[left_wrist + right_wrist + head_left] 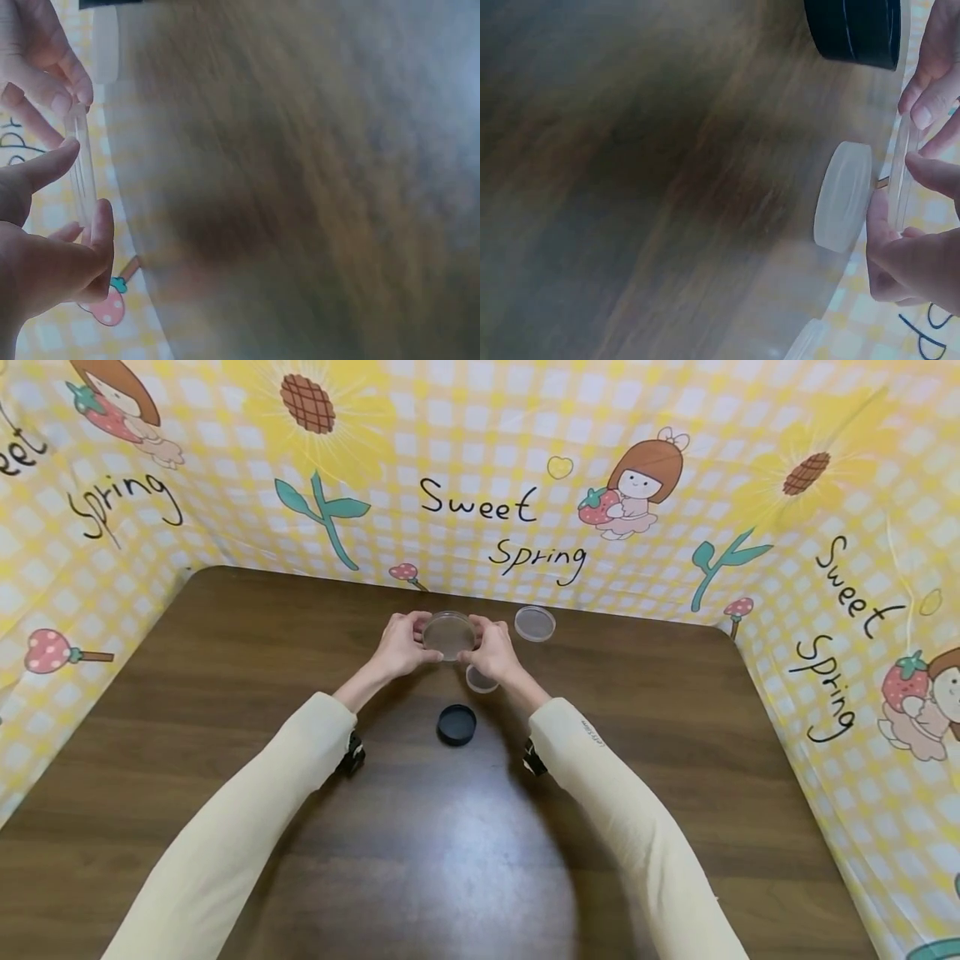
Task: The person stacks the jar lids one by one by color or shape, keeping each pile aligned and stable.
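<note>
A clear, shallow petri dish [448, 637] is held level between both hands, near the far side of the table. My left hand [405, 646] pinches its left edge, thumb at the near side and fingers behind. On the opposite edge my right hand [493, 650] grips in the same way. Seen edge-on in the right wrist view, the petri dish [904, 172] looks thin, with thumbs and fingertips on its rim. Below the right hand lies a smaller clear round dish [482, 679], partly covered by that hand in the head view.
Another clear round dish [534, 623] lies to the right, close to the back edge. A black round container [457, 725] stands nearer, between the forearms. Patterned cloth [465, 460] rises behind and beside the brown wooden table [442, 860].
</note>
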`<action>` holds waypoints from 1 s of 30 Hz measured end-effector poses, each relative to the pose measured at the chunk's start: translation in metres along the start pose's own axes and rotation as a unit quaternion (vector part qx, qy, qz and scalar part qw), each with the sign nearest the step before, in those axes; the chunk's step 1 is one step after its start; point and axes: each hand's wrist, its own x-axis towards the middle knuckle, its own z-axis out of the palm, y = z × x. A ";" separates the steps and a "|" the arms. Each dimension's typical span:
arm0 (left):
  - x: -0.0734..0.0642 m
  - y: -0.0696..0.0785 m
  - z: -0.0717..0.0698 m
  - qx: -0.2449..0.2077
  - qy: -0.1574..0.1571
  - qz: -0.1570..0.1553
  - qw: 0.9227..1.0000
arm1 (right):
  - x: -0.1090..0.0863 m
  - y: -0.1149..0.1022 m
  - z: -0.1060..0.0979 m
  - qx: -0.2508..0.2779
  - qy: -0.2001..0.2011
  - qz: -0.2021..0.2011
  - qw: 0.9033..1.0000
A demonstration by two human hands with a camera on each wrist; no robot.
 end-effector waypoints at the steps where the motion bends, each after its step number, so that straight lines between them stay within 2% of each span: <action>1: -0.001 0.000 0.000 -0.003 0.000 0.002 1.000 | -0.002 -0.001 -0.001 0.002 0.001 -0.001 1.000; 7: -0.006 0.006 0.002 -0.014 0.007 0.015 1.000 | -0.011 -0.004 -0.008 0.001 0.004 -0.011 1.000; 19: -0.022 0.022 0.010 -0.029 0.001 0.012 1.000 | -0.031 0.003 -0.017 0.027 0.001 -0.007 1.000; 25: -0.028 0.030 0.013 -0.006 -0.001 0.023 1.000 | -0.040 0.006 -0.022 0.026 0.000 -0.012 1.000; 30: -0.034 0.035 0.017 -0.004 -0.011 0.026 1.000 | -0.049 0.009 -0.025 0.015 0.004 -0.009 1.000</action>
